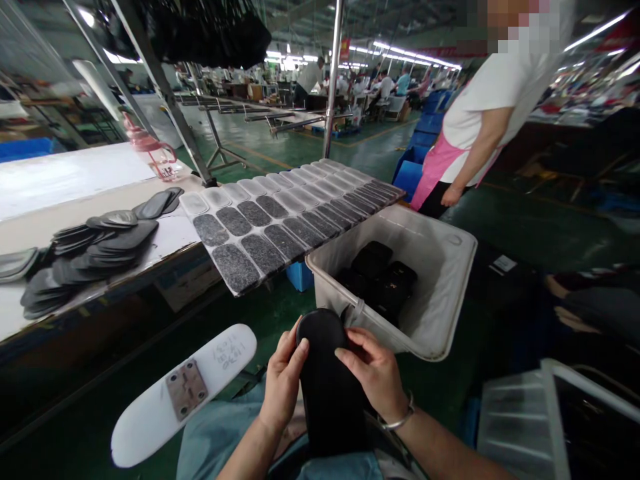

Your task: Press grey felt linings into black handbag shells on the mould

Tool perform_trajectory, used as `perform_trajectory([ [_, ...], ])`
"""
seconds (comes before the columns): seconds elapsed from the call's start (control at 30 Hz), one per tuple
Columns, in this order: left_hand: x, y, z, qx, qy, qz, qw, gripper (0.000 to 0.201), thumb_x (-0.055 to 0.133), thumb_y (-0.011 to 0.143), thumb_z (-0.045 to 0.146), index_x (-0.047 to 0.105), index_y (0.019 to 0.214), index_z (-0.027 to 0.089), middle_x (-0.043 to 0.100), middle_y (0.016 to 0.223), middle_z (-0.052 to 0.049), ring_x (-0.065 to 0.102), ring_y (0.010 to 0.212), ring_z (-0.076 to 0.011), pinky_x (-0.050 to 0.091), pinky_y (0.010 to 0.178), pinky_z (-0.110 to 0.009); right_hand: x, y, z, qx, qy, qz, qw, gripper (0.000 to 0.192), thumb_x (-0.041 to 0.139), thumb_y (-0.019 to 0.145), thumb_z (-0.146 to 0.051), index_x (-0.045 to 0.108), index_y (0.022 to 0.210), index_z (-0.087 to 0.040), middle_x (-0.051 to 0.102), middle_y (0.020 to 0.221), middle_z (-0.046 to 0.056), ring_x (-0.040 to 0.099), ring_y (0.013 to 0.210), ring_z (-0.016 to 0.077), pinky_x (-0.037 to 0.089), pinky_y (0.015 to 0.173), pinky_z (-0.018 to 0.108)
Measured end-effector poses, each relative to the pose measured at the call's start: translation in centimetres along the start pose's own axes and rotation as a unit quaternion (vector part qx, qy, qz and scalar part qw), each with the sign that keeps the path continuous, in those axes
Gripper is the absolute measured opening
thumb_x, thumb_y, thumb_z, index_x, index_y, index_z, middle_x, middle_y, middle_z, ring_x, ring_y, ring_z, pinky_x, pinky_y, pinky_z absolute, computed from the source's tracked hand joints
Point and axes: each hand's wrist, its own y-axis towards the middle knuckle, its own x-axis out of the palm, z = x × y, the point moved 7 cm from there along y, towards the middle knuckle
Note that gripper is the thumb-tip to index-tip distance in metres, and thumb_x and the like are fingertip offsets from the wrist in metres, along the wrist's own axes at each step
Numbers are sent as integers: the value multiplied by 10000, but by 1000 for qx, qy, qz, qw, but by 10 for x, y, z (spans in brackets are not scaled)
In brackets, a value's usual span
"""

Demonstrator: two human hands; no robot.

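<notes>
Both hands grip a long black piece with a rounded end point(331, 387), which stands up over my lap. On its left edge, near the top, my left hand point(283, 381) pinches with the thumb on the near face. My right hand point(377, 375), a bangle on its wrist, grips the opposite edge the same way. What lies behind the piece is hidden. To the left of my left hand is a white rounded board point(150, 427) with a metal plate point(187, 389) screwed on and handwriting at one end.
Ahead, a slanted board point(280, 200) carries rows of grey rounded pieces. Beside it stands a white tub point(450, 293) with black items point(387, 280). Dark flat pieces point(95, 253) are piled on the left table, near a pink bottle point(150, 150). A person in a pink apron point(435, 170) stands right.
</notes>
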Motion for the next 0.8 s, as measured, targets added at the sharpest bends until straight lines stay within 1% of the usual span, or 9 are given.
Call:
perform_trajectory([
  [0.13,2,-1,2,-3,4,-13,1000,432,561,860,413,580,1267,268,608,1126,-25,515,1130,-212,370,1009,-312,-2,2,1,-3,-2,-22,1000,213,624,835,-352,703,975,-212,639,1063,70,621,964,181,516,823,274],
  [0.23,3,-1,6,6,45,-27,999,425,537,876,414,571,1276,275,586,1029,-19,526,1020,-183,403,920,-273,-6,16,4,18,8,-60,998,203,595,854,-368,701,847,-195,653,892,46,625,840,158,513,756,261],
  [0.27,4,-1,9,12,56,-29,998,426,533,878,415,568,1279,276,575,994,-17,528,980,-176,412,882,-263,-8,23,7,29,15,-75,997,199,614,840,-375,695,852,-194,646,839,34,619,795,150,514,727,257],
  [0.33,5,0,15,27,72,-32,997,426,531,877,417,573,1276,272,552,936,-16,525,908,-165,421,814,-249,-9,37,11,50,33,-113,992,264,665,798,-380,680,1000,-212,630,789,7,603,727,137,518,670,251],
  [0.4,6,2,20,41,80,-34,995,416,535,875,411,590,1259,263,538,902,-17,517,858,-157,418,768,-241,-6,51,12,51,53,-175,982,414,691,771,-374,634,1161,-245,627,839,4,604,748,138,527,660,252],
  [0.5,8,4,24,46,78,-41,995,390,530,881,393,609,1238,256,537,912,-23,509,842,-151,410,743,-237,0,62,4,17,57,-258,964,401,687,771,-374,659,1154,-257,617,980,34,603,861,159,537,698,265],
  [0.63,10,2,26,47,78,-44,995,378,510,890,392,630,1213,235,506,867,-20,496,807,-145,401,709,-238,-2,66,-1,10,36,-267,963,346,691,764,-363,693,1084,-233,605,1003,49,596,824,156,534,656,256],
  [0.73,14,2,27,52,105,-49,992,383,484,898,405,645,1188,214,483,827,-16,494,771,-142,407,686,-245,-4,69,-3,7,15,-268,963,276,687,770,-328,703,1020,-212,607,967,42,592,854,161,522,722,268],
  [0.8,16,5,28,51,134,-49,988,399,474,901,414,629,1208,214,508,840,-22,519,799,-154,427,720,-258,-6,74,-6,-10,-3,-260,965,187,692,766,-312,709,909,-193,603,947,37,586,882,163,502,781,278],
])
